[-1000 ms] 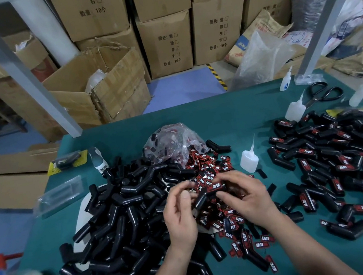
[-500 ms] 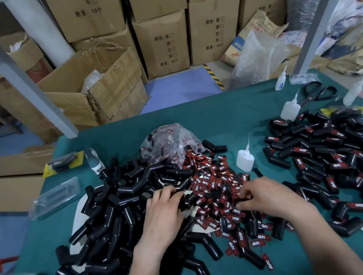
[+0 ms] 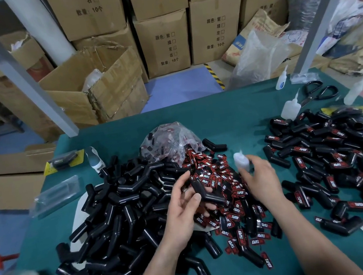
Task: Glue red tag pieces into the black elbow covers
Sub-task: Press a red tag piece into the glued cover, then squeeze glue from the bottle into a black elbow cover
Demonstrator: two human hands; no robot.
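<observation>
1. cover (image 3: 206, 191): black, hollow, bent at the middle. probably light and fairly stiff, with a smooth skin that could slip. not fragile. best taken by one leg of the bend, leaving the flat face free for a tag.
2. held above mid-table in the left hand (image 3: 184, 207). lies across the curled fingers, thumb pressing on the near part, far end poking out past the fingertips. no tag seen on the face that shows, so judged bare and ready for glue.
3. glue bottle (image 3: 241, 161): small, pale, soft-walled, likely light and easy to squeeze. blurred, tip up. gripped in the right hand (image 3: 262, 181), fingers wrapped round the body. just right of the cover and apart from it.
4. tags (image 3: 217, 174): red, thin, flimsy, strewn under and between both hands. fiddly, calling for a fingertip pinch at an edge.
5. left of the hands, a heap of bare covers (image 3: 120, 202). well apart to the right, tagged covers (image 3: 338, 152).
6. farther off on the green table (image 3: 241, 111): a clear bag (image 3: 169, 138) behind the tags, scissors (image 3: 318, 94) and a spare bottle (image 3: 289, 108) at far right.
</observation>
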